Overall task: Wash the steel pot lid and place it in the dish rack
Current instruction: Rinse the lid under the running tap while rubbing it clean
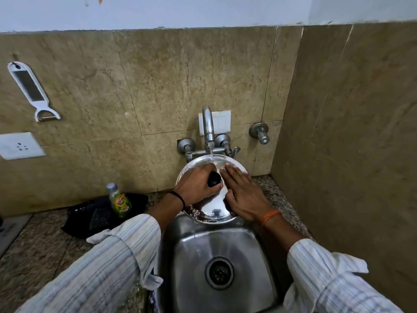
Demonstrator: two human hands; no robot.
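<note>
The head view looks down on a steel sink set in a speckled counter, with brown stone tiles behind it.

The lid is held above the far edge of the sink, tilted up toward the camera, right under the tap. Water runs from the tap onto the lid's far rim and streams down its face. A thin trickle falls from the lid's near edge into the sink, whose drain lies well below the lid.

The left hand is curled around the lid's black knob, fingers wrapped tight so the knob pokes out between them. A dark thread band circles that wrist. The right hand lies flat on the lid just right of the knob, fingers stretched out and together, grasping nothing, with the fingertips up by the falling water. An orange band sits on that wrist. Both arms wear pale striped sleeves.

Left of the sink, on the counter, a soap bottle stands in front of a black bag. On the wall well left of the tap hangs a white peeler, and under it sits a white socket. A white switch plate is behind the tap, with a separate valve to its right.
</note>
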